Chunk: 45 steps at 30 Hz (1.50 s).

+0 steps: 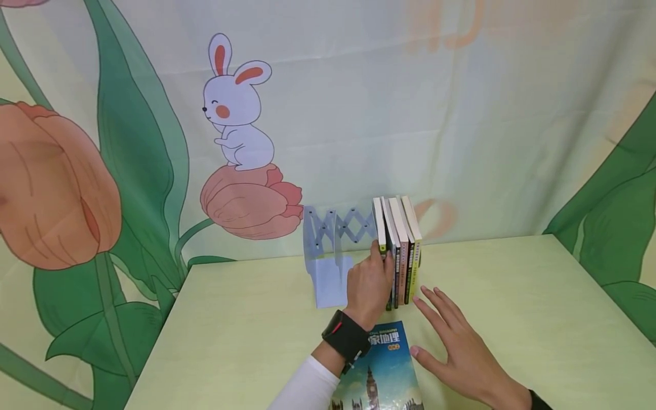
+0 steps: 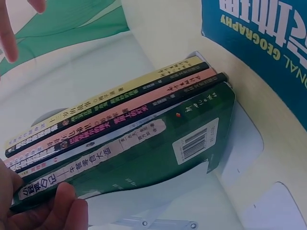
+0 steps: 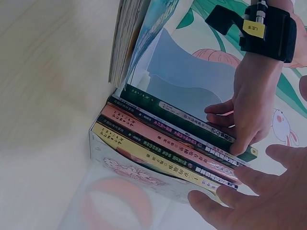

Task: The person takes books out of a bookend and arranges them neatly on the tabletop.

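A row of thin upright books (image 1: 404,245) stands in a light blue expandable book stand (image 1: 328,285). My left hand (image 1: 370,287) pinches the upper end of the leftmost book, a dark green one (image 2: 199,136) with a barcode on its cover. Its thumb and fingers (image 2: 64,203) lie on either side of the spine. Beside it stand books with black, pink and yellow spines; the yellow book (image 3: 144,151) is outermost on the right. My right hand (image 1: 463,353) is spread, its fingers straight, just right of the row and holding nothing.
A blue geography book (image 1: 389,370) with a clock tower on its cover lies in front of the row, partly under my left wrist. Left of the books, the stand's lattice (image 1: 353,225) is stretched out. A printed curtain (image 1: 348,114) hangs behind the pale table (image 1: 517,285).
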{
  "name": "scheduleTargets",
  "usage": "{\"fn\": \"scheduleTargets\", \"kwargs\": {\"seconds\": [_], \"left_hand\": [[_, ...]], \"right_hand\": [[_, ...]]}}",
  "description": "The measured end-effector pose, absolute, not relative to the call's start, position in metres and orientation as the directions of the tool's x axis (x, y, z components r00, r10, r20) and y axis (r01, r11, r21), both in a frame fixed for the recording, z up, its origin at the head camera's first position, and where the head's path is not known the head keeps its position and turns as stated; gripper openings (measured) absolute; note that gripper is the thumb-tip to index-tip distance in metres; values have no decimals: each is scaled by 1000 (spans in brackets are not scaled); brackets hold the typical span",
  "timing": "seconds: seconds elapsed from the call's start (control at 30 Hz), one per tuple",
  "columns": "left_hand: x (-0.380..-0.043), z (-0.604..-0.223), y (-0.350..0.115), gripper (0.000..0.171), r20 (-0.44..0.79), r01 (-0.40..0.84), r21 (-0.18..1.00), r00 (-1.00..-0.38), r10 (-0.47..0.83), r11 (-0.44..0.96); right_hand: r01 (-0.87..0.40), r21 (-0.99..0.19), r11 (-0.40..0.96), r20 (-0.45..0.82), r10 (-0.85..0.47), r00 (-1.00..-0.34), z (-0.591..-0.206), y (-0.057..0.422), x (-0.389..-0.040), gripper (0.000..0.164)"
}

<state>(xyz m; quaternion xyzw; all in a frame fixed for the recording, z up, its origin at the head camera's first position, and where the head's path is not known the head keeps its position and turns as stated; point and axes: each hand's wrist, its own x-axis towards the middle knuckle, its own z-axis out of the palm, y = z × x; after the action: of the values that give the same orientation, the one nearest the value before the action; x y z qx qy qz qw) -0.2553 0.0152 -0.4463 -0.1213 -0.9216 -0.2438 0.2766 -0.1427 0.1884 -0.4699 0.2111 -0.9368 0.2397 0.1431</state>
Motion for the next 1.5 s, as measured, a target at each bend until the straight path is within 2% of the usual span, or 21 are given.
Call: {"fn": "scheduleTargets", "kwargs": {"seconds": [0.2, 0.47, 0.9, 1.5], "left_hand": [[-254, -442, 14, 42, 606, 382, 368, -790, 94, 848], [-252, -435, 13, 45, 598, 379, 377, -796, 90, 845], [-250, -426, 11, 45, 642, 399, 359, -762, 87, 844], [-245, -405, 9, 36, 676, 459, 368, -729, 106, 809]], "right_hand": [[-464, -383, 799, 370, -327, -869, -468, 188, -142, 76], [-456, -392, 799, 361, -322, -875, -467, 187, -141, 77], [-455, -392, 800, 359, -322, -876, -465, 187, -141, 78], [-474, -389, 790, 390, -325, -861, -464, 186, -140, 79]]}}
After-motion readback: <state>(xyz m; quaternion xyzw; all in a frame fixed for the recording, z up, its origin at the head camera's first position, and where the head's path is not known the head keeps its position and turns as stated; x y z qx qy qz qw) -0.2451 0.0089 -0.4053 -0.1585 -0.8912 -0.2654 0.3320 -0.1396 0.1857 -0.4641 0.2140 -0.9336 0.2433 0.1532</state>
